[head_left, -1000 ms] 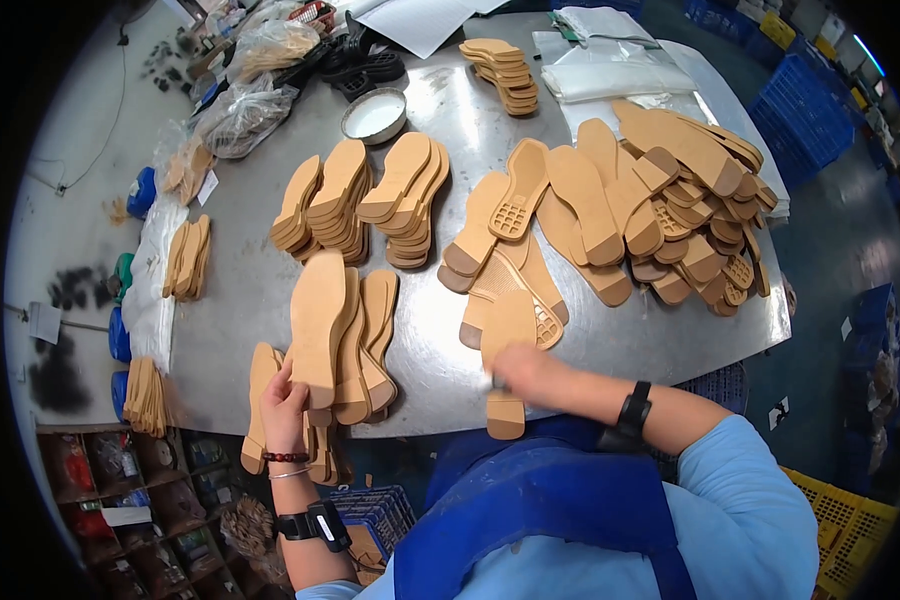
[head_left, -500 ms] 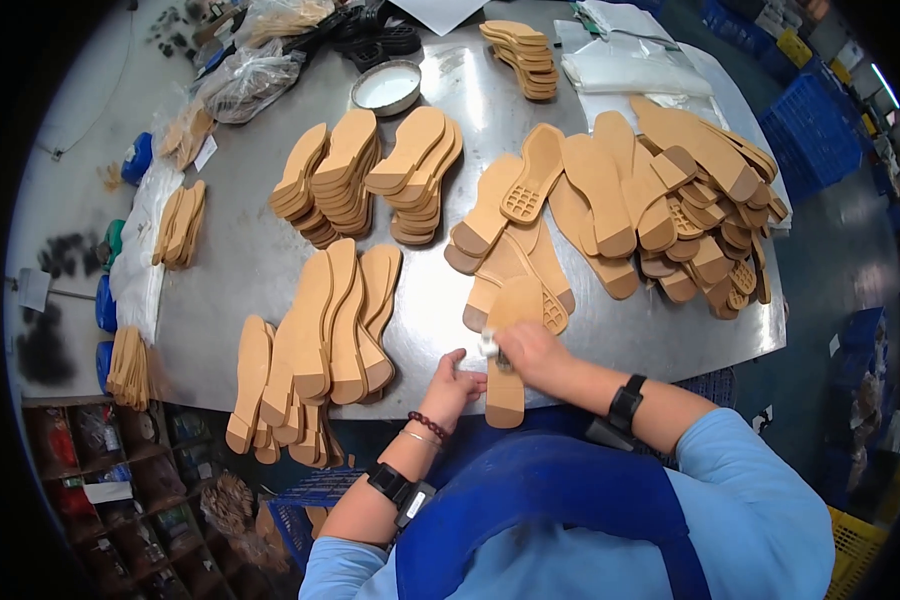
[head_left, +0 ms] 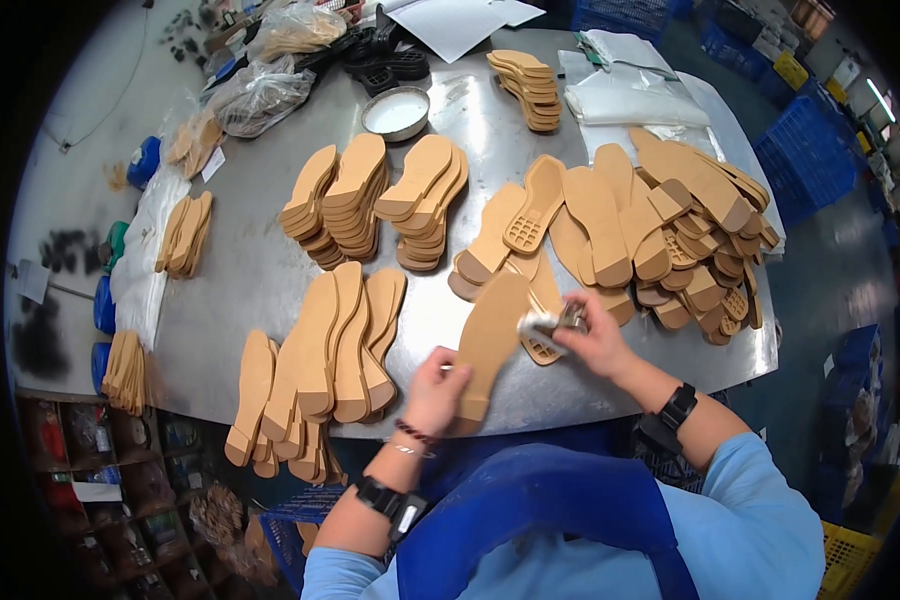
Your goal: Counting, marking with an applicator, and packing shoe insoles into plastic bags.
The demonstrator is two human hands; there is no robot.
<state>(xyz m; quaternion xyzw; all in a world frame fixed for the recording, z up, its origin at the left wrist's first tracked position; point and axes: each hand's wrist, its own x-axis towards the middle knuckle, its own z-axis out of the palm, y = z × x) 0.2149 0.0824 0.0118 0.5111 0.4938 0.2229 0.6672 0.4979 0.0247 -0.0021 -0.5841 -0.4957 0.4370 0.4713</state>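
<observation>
My left hand (head_left: 436,392) is closed on the heel end of a tan shoe sole (head_left: 492,325), which is tilted above the near edge of the metal table. My right hand (head_left: 598,345) grips a small silver metal tool with a white part (head_left: 571,316), close to the sole's right edge. Motion blur hides the tool's exact kind. Below and behind them lie loose soles (head_left: 488,245), one showing a grid-patterned heel (head_left: 523,233).
A jumbled heap of soles (head_left: 695,235) lies on the right. Neat stacks (head_left: 355,200) stand left of centre, with more soles (head_left: 315,340) nearer me. Behind are a bowl of white stuff (head_left: 397,112), plastic bags (head_left: 260,97) and a blue crate (head_left: 808,160).
My left hand has taken hold of the sole, which has lifted and tilted. My right hand has moved right, off the sole, with the tool. The view has shifted slightly.
</observation>
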